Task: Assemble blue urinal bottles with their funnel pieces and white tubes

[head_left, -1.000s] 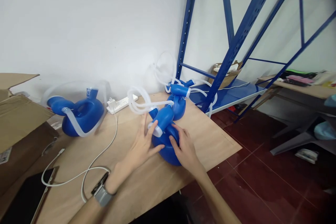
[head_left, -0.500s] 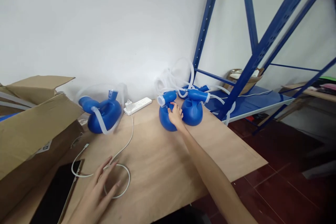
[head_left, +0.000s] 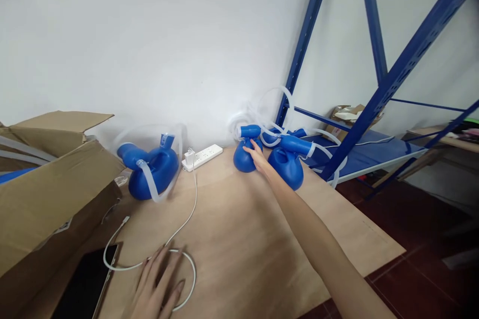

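Bench (head_left: pixel 232 239): we record a flat, light-brown top, its back edge along the white wall (head_left: pixel 149 35). Left end, an open cardboard box (head_left: pixel 63 194); a dark-screened device (head_left: pixel 84 284) lies flat just beside it. Farther back we find the left blue container (head_left: pixel 166 174), then a white power strip (head_left: pixel 207 155), its white cable (head_left: pixel 195 189) looping forward. Toward the right edge, we note the middle blue container (head_left: pixel 244 160) and right blue container (head_left: pixel 287 174) near each other.
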`<action>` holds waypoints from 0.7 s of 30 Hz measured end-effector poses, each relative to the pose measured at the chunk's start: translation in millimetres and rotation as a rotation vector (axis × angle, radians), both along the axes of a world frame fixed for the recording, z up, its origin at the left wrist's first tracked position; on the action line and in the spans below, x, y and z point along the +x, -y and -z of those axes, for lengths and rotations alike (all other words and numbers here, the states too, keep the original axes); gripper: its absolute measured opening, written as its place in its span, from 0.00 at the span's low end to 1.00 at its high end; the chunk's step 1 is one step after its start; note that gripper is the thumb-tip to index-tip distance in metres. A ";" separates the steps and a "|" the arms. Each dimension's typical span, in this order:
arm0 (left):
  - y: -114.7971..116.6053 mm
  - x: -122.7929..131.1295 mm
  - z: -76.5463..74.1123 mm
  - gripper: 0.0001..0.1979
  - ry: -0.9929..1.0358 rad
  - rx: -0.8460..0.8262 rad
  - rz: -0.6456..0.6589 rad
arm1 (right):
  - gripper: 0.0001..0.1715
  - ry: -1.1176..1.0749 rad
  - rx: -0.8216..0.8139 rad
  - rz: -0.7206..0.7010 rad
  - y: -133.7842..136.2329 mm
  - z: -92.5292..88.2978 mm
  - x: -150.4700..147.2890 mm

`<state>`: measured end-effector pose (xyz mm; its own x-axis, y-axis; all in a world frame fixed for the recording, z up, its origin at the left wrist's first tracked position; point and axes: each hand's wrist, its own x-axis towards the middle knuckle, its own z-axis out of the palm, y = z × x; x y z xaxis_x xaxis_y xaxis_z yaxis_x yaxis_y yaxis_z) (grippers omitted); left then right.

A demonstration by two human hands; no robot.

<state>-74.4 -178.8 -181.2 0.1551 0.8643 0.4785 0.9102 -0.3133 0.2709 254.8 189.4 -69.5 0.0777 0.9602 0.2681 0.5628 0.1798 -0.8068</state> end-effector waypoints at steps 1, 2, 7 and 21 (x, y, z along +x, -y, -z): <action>0.3 -1.0 0.9 0.37 -0.001 -0.030 0.004 | 0.33 0.006 0.013 -0.044 4.2 -1.1 7.0; 0.8 -2.8 1.1 0.38 0.007 -0.060 0.004 | 0.31 0.016 0.021 -0.082 10.2 -2.5 15.8; 2.3 -13.3 5.4 0.35 0.076 -0.080 -0.005 | 0.20 0.276 0.261 -0.046 45.1 -18.8 81.9; -0.4 -11.4 13.8 0.26 0.222 -0.149 -0.107 | 0.46 1.107 -0.041 0.382 132.2 -78.3 187.3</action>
